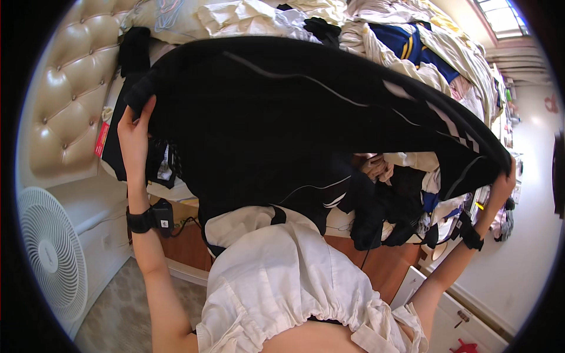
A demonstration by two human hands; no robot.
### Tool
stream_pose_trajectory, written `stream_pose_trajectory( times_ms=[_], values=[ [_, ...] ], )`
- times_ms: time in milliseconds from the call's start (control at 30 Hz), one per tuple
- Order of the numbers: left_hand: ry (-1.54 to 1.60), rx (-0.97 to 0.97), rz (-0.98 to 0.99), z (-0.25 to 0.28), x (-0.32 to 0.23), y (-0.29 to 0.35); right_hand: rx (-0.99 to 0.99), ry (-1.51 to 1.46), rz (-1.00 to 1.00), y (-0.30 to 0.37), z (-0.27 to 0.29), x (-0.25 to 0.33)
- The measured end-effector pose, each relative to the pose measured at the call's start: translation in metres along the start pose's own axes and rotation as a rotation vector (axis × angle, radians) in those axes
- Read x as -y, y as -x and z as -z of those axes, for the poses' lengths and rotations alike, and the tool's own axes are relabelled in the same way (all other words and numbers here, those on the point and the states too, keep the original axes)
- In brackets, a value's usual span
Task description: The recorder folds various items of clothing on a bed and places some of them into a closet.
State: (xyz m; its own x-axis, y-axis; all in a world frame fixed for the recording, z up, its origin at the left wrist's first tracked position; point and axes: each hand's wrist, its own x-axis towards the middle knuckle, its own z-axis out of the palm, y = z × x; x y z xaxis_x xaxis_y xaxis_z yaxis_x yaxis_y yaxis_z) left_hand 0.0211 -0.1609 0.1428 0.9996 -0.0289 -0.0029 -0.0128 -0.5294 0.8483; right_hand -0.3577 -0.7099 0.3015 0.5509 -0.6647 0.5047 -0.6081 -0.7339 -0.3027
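1. We hold a black fabric garment with thin white piping and white stripes (282, 117) spread wide in the air above the bed
2. Our left hand (134, 132) pinches its left edge; our right hand (502, 187) grips its right end
3. Beneath lies a heap of mixed clothes (406, 41); a beige tufted headboard (70, 94) and white round fan (50, 253) stand left

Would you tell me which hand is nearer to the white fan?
Left. The left hand grips the black garment above the white fan; the right hand holds the garment's far end.
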Motion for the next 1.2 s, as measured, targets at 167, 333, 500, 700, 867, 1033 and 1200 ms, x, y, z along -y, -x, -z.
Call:
stream_pose_trajectory(
  times_ms=[167, 333, 500, 700, 867, 1033, 1200],
  values=[
    [0.032, 0.047, -0.047, -0.021, -0.021, -0.016, -0.053, 0.171, -0.16, 0.014, 0.034, -0.075],
    [-0.005, 0.141, -0.158, -0.032, -0.022, -0.029, -0.039, 0.314, -0.177, 0.012, 0.027, -0.121],
    [-0.185, 0.16, -0.193, -0.068, -0.002, -0.065, 0.046, 0.458, 0.01, -0.041, -0.046, -0.178],
    [-0.379, 0.137, -0.156, -0.122, 0.03, -0.102, 0.175, 0.713, 0.116, -0.097, -0.154, -0.122],
    [-0.311, 0.467, -0.391, -0.115, 0.072, -0.068, 0.129, 0.17, 0.093, -0.066, -0.199, -0.091],
    [-0.382, 0.445, -0.395, -0.08, 0.083, -0.01, 0.56, -0.284, -0.086, 0.053, -0.159, -0.051],
    [-0.275, 0.483, 0.191, -0.047, 0.151, 0.025, 1.343, -0.655, -0.643, 0.187, -0.165, -0.02]
  ],
)
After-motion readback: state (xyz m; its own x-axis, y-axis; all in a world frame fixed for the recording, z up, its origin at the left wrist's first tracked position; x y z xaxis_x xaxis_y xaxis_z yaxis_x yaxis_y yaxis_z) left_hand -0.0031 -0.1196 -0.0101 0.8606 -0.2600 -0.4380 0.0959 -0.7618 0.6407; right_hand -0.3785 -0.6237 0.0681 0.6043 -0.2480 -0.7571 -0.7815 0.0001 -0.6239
